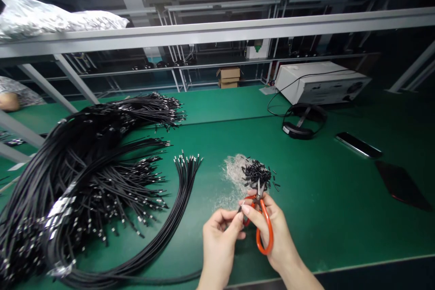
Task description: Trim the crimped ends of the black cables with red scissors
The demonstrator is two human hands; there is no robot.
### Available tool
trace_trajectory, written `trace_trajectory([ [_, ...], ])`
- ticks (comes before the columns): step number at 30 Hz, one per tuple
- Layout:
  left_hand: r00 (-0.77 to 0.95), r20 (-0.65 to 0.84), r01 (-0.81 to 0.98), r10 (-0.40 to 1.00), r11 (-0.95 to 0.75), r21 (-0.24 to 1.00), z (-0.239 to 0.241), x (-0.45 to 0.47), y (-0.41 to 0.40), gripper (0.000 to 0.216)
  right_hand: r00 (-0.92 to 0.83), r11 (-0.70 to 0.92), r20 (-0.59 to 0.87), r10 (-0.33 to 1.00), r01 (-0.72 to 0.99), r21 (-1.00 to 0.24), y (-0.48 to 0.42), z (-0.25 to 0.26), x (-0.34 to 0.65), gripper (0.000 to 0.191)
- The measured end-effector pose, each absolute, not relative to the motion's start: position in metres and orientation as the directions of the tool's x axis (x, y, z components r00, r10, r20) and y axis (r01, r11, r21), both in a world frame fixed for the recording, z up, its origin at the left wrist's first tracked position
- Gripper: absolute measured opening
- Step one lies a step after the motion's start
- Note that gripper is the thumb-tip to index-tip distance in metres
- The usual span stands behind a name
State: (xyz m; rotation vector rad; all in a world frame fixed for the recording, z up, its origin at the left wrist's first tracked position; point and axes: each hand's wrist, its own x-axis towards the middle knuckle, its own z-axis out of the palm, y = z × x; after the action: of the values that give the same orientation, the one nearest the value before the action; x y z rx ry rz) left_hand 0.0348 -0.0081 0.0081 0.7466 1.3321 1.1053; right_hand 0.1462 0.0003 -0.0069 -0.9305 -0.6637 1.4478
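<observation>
My left hand [220,240] is closed, its thumb and fingers pinching the end of a black cable. A length of that cable [176,279] runs in under the wrist from the left. My right hand [275,231] holds orange-handled scissors [266,235], their blades pointing away from me and slightly apart. Its thumb and forefinger also meet at the cable end, where a small pale tip shows; its exact form is hidden by the fingers. Just beyond the blades lies a pile of short black tube pieces [256,171]. Beside it spreads a heap of clear, thin scraps [236,167].
A large heap of black cables [78,158] with metal tips covers the left side. A separate cable bundle [185,186] curves beside it. Further right are a black headband device [299,129], a phone [358,145] and a white box-shaped machine [319,84]. A person's arm [9,101] shows far left.
</observation>
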Motion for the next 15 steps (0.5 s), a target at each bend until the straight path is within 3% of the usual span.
trace_trajectory([
  [15, -0.073, -0.423, -0.251, 0.903, 0.394, 0.884, 0.021, 0.035, -0.010, 0.038, 0.034, -0.118, -0.140, 0.990, -0.375, -0.920, -0.002, 0.012, 0.160, 0.040],
])
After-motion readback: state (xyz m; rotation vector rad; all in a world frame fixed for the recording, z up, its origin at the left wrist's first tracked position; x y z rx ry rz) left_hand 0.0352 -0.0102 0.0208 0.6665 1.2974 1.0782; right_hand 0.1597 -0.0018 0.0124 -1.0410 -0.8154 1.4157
